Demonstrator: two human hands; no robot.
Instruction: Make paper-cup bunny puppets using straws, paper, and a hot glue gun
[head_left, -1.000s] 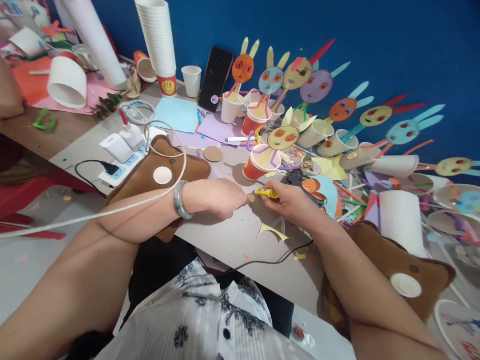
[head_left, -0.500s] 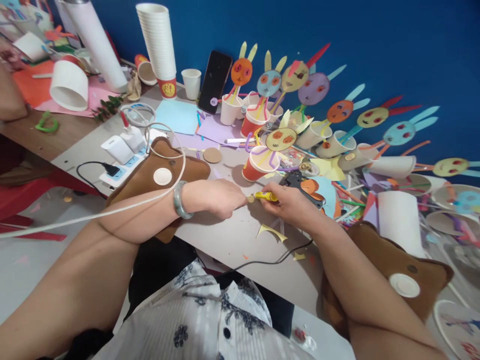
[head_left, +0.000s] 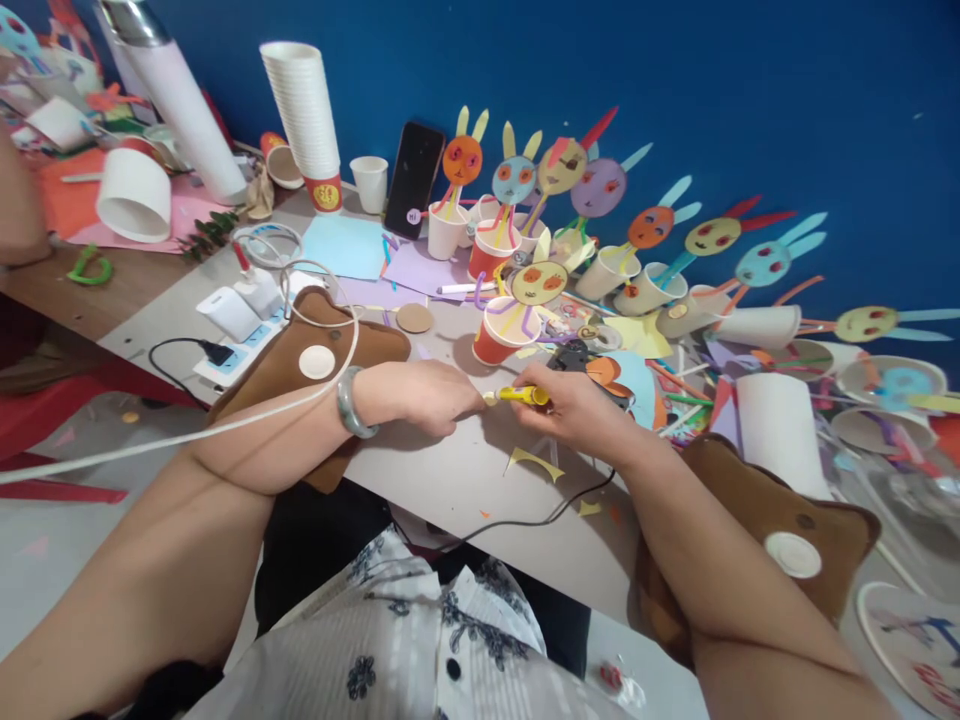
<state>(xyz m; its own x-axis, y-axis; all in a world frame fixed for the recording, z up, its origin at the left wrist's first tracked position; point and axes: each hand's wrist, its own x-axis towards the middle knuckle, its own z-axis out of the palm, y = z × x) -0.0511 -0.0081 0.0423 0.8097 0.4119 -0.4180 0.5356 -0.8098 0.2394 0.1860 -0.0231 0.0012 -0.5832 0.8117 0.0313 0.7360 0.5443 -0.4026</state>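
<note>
In the middle of the table my right hand (head_left: 566,405) closes round a yellow marker (head_left: 525,395) whose end points left. My left hand (head_left: 431,398), with a bangle on its wrist, meets it from the left, fingers pinched on a small pale piece (head_left: 490,398) at the marker's tip. I cannot make out that piece clearly. Just beyond both hands stands a red and white paper cup (head_left: 495,345) bearing a yellow rabbit face (head_left: 538,284). Close behind my right hand lies a black device (head_left: 571,356), partly hidden.
Several cups with rabbit figures line the blue wall. A phone (head_left: 415,180) leans there beside a tall cup stack (head_left: 304,115). A white cable (head_left: 187,435) crosses over my left forearm. Brown cushions (head_left: 360,345) lie under my arms. Yellow paper scraps (head_left: 536,463) lie near the front edge.
The whole scene has shifted slightly left and, at the back, down as the view turned. Both hands keep nearly the same pose, with the marker still held at the small piece.
</note>
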